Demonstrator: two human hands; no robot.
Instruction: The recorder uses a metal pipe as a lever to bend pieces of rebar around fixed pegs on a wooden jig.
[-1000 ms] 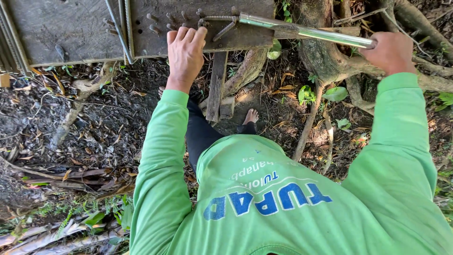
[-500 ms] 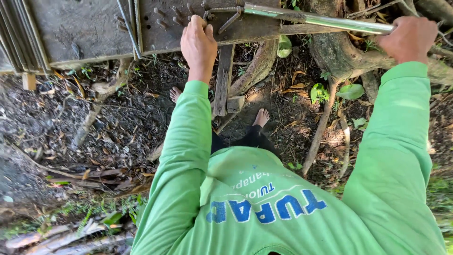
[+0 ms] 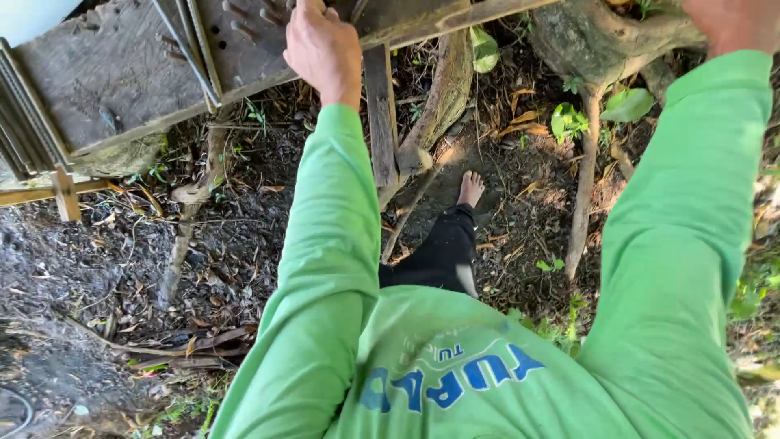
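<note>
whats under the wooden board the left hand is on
Under the wooden board by the left hand stands a wooden post, with roots and leaf-strewn ground. The board covers whatever lies directly beneath its middle.

Soft, even daylight under tree shade; dappled sun on the soil [image 3: 455,162]; sharp focus, slight wide-angle stretching at edges.

The bench [image 3: 122,89] is a rough, weathered grey wooden board running tilted across the top of the view, with a row of dark holes and metal pegs [image 3: 244,24] sticking up near its middle and thin metal strips [image 3: 191,53] lying across it. It's propped on a wooden post [image 3: 380,114]. Below is bare dirt ground [image 3: 97,268] covered in dry leaves, twigs and tree roots [image 3: 585,187], with one bare foot [image 3: 470,189] planted on it.
</note>
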